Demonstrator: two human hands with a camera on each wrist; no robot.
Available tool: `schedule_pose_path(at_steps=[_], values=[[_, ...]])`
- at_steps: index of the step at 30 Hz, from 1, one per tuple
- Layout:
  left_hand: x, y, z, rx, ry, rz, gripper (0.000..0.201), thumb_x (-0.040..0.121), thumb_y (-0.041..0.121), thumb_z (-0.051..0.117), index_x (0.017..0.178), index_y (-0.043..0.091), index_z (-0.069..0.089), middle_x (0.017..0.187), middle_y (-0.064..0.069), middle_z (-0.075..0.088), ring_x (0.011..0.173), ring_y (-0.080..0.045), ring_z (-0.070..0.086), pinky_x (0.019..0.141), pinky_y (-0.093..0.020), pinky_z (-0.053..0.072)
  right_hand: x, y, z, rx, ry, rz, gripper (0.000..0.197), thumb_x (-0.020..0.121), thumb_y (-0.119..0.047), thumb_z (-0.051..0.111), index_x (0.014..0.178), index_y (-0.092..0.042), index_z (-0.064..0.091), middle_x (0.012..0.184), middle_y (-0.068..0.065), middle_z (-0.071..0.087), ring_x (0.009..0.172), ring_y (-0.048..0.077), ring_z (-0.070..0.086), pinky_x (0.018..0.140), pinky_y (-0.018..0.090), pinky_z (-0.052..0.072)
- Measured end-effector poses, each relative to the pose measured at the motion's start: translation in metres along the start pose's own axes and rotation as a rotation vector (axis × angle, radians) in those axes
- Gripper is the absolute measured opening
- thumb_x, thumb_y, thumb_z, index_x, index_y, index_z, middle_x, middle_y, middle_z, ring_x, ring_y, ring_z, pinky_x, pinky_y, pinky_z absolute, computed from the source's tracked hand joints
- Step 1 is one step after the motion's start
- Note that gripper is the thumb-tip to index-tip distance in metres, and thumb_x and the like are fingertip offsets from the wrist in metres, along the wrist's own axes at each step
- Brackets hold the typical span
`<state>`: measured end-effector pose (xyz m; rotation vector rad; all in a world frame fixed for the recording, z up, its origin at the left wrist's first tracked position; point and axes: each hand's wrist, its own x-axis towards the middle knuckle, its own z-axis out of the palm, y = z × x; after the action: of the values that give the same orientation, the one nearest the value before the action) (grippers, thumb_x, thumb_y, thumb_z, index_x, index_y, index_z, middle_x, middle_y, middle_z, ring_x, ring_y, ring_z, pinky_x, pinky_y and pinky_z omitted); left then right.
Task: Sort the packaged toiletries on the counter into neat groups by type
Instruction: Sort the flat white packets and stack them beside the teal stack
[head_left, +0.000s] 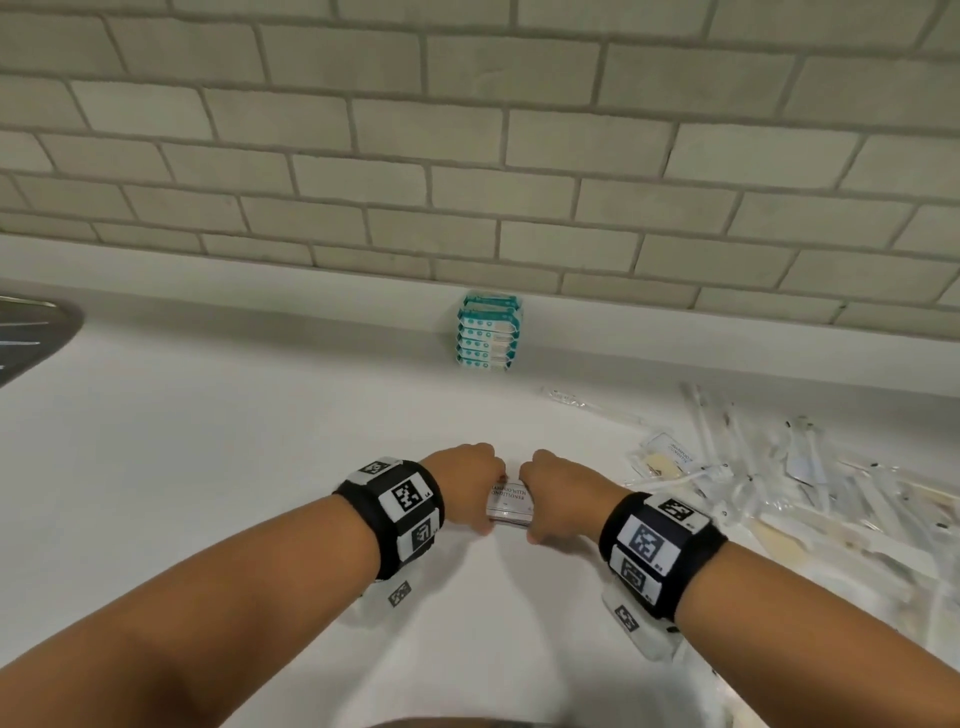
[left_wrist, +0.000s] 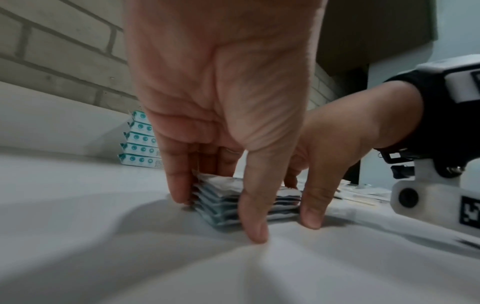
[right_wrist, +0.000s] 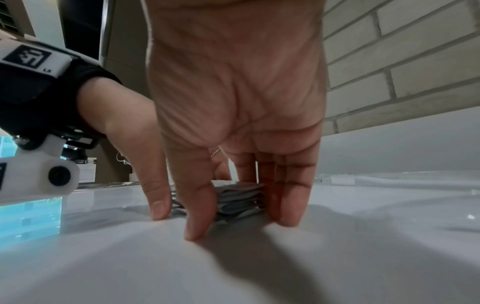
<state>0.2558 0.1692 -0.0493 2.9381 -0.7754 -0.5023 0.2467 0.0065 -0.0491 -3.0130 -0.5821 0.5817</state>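
Observation:
A small stack of white shampoo-with-conditioner sachets (head_left: 509, 501) lies on the white counter (head_left: 234, 441) between my two hands. My left hand (head_left: 470, 478) holds its left end, and in the left wrist view the left hand (left_wrist: 218, 214) has its thumb on the near edge and its fingers on the far side of the stack (left_wrist: 221, 197). My right hand (head_left: 550, 488) holds the right end the same way; the right wrist view shows the right hand (right_wrist: 241, 220) bracketing the stack (right_wrist: 239, 197). All fingertips touch the counter.
A neat stack of teal-and-white packets (head_left: 488, 332) stands against the tiled wall behind my hands. A loose pile of clear-wrapped toiletries (head_left: 805, 493) covers the counter at the right, with one sachet (head_left: 665, 457) at its edge. A dark sink rim (head_left: 31, 332) shows far left.

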Motion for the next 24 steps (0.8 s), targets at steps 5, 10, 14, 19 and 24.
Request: schedule_pose_path(at_steps=[5,10,14,19,24], values=[[0.027,-0.030,-0.018,0.013,0.001,-0.014,0.042,0.073,0.032,0.074,0.108,0.016,0.059,0.099,-0.003,0.051,0.087,-0.019,0.055,0.076,-0.032,0.051,0.042,-0.001,-0.022,0.016,-0.028,0.017,0.052,0.069,-0.027,0.078,0.113,-0.015,0.052,0.102,0.002,0.044,0.082,0.020,0.056,0.065,0.030,0.049],[0.064,-0.071,-0.040,-0.040,0.026,-0.046,0.048,0.072,0.029,0.076,0.115,0.019,0.058,0.106,-0.001,0.054,0.092,-0.017,0.055,0.080,-0.031,0.050,0.099,0.002,-0.049,0.042,-0.017,0.034,0.055,0.067,-0.026,0.081,0.113,-0.013,0.054,0.104,0.003,0.048,0.083,0.020,0.058,0.071,0.032,0.053],[0.087,-0.099,-0.052,-0.082,0.067,-0.062,0.061,0.071,0.027,0.077,0.127,0.019,0.053,0.117,-0.002,0.057,0.104,-0.019,0.056,0.089,-0.032,0.048,0.140,0.003,-0.066,0.056,-0.002,0.036,0.059,0.066,-0.025,0.083,0.115,-0.009,0.055,0.106,0.006,0.054,0.082,0.021,0.058,0.073,0.033,0.054],[0.108,-0.120,-0.065,-0.087,0.048,-0.066,0.054,0.070,0.027,0.079,0.119,0.016,0.061,0.116,-0.005,0.062,0.100,-0.023,0.060,0.088,-0.036,0.050,0.174,0.006,-0.077,0.099,-0.006,0.043,0.055,0.066,-0.019,0.083,0.114,-0.009,0.058,0.103,0.007,0.064,0.085,0.023,0.064,0.078,0.033,0.057],[0.117,-0.129,-0.067,-0.101,0.044,-0.055,0.052,0.069,0.027,0.080,0.115,0.016,0.061,0.114,-0.004,0.062,0.097,-0.022,0.060,0.085,-0.032,0.050,0.183,0.010,-0.073,0.127,0.005,0.040,0.058,0.067,-0.020,0.081,0.119,-0.012,0.056,0.110,0.006,0.062,0.094,0.023,0.065,0.083,0.035,0.056]])
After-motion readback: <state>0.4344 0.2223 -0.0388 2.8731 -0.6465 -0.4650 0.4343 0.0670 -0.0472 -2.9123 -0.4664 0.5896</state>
